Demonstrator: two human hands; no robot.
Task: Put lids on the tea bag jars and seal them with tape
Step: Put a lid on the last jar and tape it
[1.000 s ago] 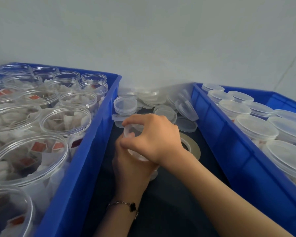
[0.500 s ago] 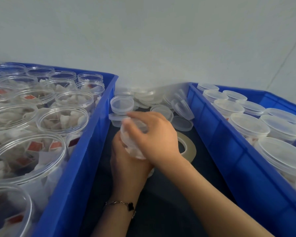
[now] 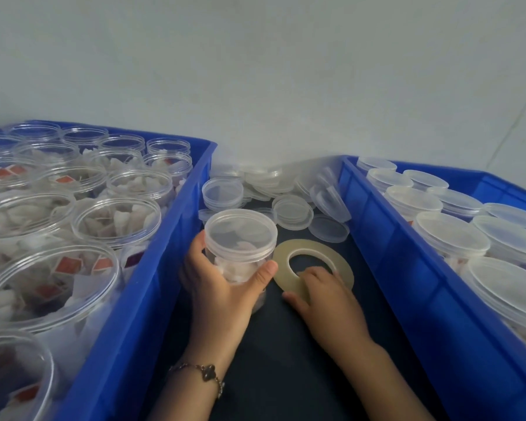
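I see two big blue plastic bins flanking a dark, matte tabletop (image 3: 286, 375). The left bin (image 3: 140, 299) is packed with clear round jars (image 3: 116, 220), all uncovered, their threaded rims showing, stuffed with crumpled white tea bags and small red tags. The right bin (image 3: 407, 284) holds the same jars capped with frosted, flat round lids (image 3: 450, 235). Between the bins, against the pale wall, lies a loose heap of spare lids (image 3: 292, 211), translucent and shallow, some stacked, some tipped on edge.

In front of that heap my left hand (image 3: 222, 287) grips one jar (image 3: 240, 241) upright on the tabletop, fingers curled round its far side and thumb pressed on the near wall. It wears a smooth frosted lid and white tea bags show through the clear wall. A thin chain bracelet (image 3: 207, 375) with a dark clover charm sits on that wrist.

Just right of the jar lies the tape (image 3: 313, 256), a flat yellowish ring with a wide hole, lying on the tabletop. My right hand (image 3: 325, 296) rests on its near edge, fingers curled over the band and into the hole; whether they actually clamp it I cannot tell
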